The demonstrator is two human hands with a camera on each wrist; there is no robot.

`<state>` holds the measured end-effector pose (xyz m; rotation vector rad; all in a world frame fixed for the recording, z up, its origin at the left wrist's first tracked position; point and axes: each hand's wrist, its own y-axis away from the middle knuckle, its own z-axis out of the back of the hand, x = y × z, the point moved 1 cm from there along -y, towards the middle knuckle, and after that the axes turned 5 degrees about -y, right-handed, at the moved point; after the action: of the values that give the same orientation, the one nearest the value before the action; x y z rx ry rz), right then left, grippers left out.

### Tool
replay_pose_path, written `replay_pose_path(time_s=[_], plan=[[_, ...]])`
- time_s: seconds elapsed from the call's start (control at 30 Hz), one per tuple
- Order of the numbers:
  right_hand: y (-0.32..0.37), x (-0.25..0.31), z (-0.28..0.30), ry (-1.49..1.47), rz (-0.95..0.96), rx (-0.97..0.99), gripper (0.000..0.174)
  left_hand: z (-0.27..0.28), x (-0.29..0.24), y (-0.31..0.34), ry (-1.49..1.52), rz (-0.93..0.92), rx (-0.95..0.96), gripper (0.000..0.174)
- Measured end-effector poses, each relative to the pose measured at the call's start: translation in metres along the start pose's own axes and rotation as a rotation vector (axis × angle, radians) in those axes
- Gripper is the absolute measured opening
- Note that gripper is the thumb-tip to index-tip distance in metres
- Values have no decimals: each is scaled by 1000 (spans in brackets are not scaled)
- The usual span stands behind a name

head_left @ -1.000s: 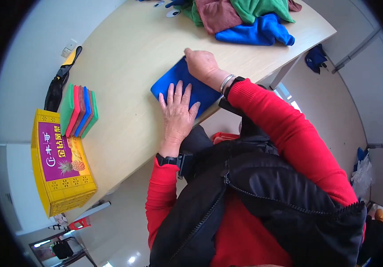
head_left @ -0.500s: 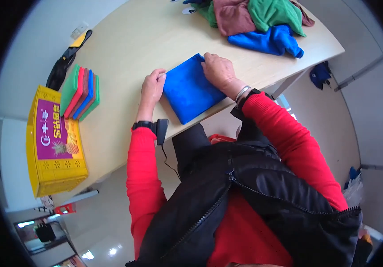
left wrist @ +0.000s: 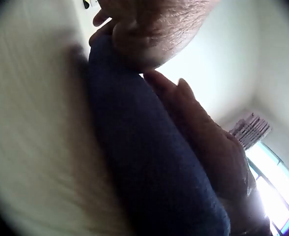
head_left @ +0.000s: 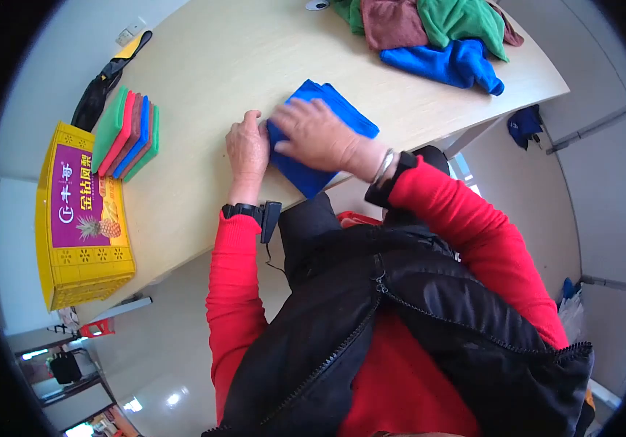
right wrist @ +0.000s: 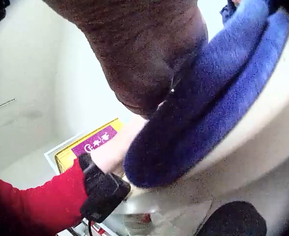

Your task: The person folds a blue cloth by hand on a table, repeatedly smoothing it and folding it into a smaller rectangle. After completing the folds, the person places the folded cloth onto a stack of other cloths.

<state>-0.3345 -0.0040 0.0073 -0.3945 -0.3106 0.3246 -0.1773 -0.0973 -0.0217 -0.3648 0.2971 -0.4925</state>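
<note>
A folded blue cloth (head_left: 351, 111) lies on the table close to its front edge, its layers showing along the far right side. At its left edge, my left hand (head_left: 247, 151) pinches the fold between thumb and fingers; the left wrist view shows this hand (left wrist: 159, 32) at the cloth's end. Across the top of the cloth rests my right hand (head_left: 317, 138), its fingers extended toward the left hand and blurred. The right wrist view shows the rounded fold of the cloth (right wrist: 208, 98) beneath the right palm, whose fingers are hidden there.
A stack of folded cloths (head_left: 127, 135) in several colours leans by a yellow pineapple box (head_left: 84, 218) at the left. Rumpled green, brown and blue cloths (head_left: 437, 44) lie at the far right. Behind the box is a black strap (head_left: 102, 87).
My left hand has gone from lying flat on the cloth to its left edge. My right hand has swept from the cloth's far right side leftward over its top.
</note>
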Motion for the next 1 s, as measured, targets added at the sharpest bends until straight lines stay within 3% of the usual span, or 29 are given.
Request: replay_pose_path(time_s=[0.17, 0.37, 0.5, 0.6, 0.73, 0.8, 1.0], plan=[[10, 3, -23, -39, 51, 74, 61, 8, -7, 4, -160, -97, -49, 22], [6, -46, -17, 68, -28, 121, 60, 5, -3, 2, -228, -163, -36, 26], [5, -70, -11, 32, -137, 138, 59, 23, -16, 3, -266, -92, 126, 27], [6, -76, -5, 36, -197, 146, 58, 44, -36, 13, -237, -240, -82, 31], [12, -64, -3, 141, -197, 140, 57, 31, -59, 46, 77, -354, -40, 36], [16, -57, 1, 291, -159, 88, 56, 29, -68, 62, 96, -341, -32, 37], [28, -60, -20, 127, -137, 84, 54, 43, -86, 94, 7, -394, -79, 40]])
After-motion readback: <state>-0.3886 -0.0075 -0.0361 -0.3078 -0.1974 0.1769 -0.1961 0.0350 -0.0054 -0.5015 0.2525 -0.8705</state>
